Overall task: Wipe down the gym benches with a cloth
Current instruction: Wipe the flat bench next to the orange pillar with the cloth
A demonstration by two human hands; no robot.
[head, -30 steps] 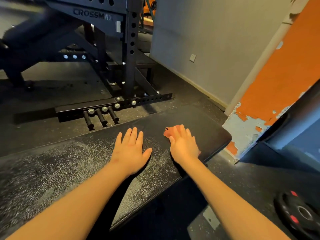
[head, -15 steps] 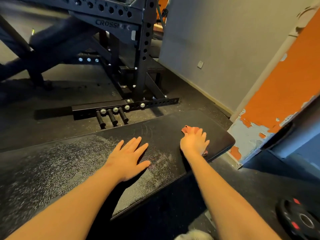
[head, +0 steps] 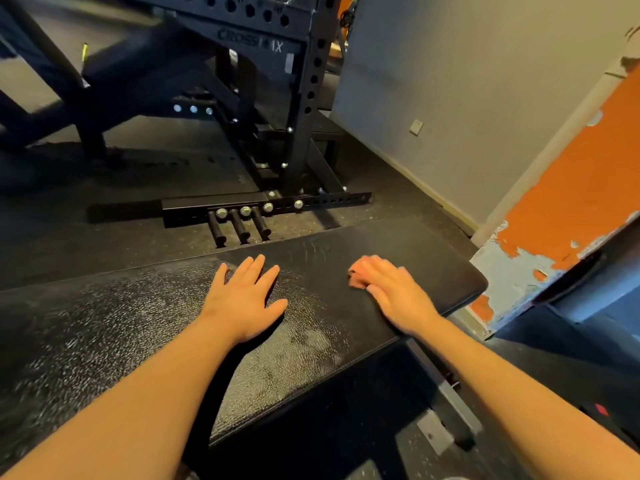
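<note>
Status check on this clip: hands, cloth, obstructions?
Left hand flat on black padded bench. Right hand pressing small orange cloth near its end. Nothing seen blocking the wipe.

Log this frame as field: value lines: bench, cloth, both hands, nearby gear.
surface: black padded bench, pale flecks over its near left part, darker toward the far end
cloth: small orange cloth, mostly hidden under the right hand; only an edge shows
left: left hand flat on the bench, fingers spread, holds nothing
right: right hand presses the cloth onto the bench near its end, fingers fairly straight
gear: black rack beyond the bench, three pegs on its base bar
backdrop: peeling orange wall at right
</note>
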